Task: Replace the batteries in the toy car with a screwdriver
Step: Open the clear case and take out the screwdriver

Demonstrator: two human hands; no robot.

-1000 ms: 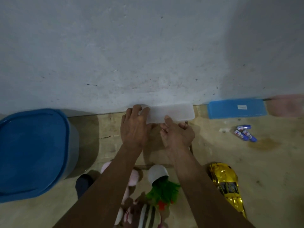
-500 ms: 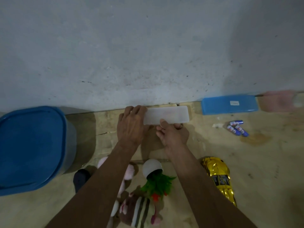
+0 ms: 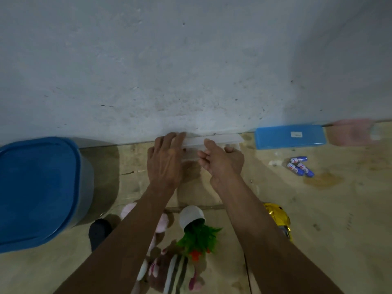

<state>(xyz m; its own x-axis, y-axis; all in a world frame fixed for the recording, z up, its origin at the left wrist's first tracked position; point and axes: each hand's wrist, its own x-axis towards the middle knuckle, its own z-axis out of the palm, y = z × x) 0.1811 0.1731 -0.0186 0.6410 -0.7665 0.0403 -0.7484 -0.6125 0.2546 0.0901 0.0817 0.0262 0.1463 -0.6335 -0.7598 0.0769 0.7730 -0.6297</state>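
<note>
Now both arms reach fwd to the wall: left hand (image 3: 165,161) w/ fingers curled over the translucent box (image 3: 212,141), right hand (image 3: 222,162) pinching its lid edge (gold toy car (image 3: 279,217) near right forearm, batteries (image 3: 300,166) farther right on floor).

Three batteries (image 3: 300,166); one gold toy car (image 3: 279,219); two hands; one blue case (image 3: 290,136); one translucent box (image 3: 214,140); one blue-lidded bin (image 3: 38,187).
</note>
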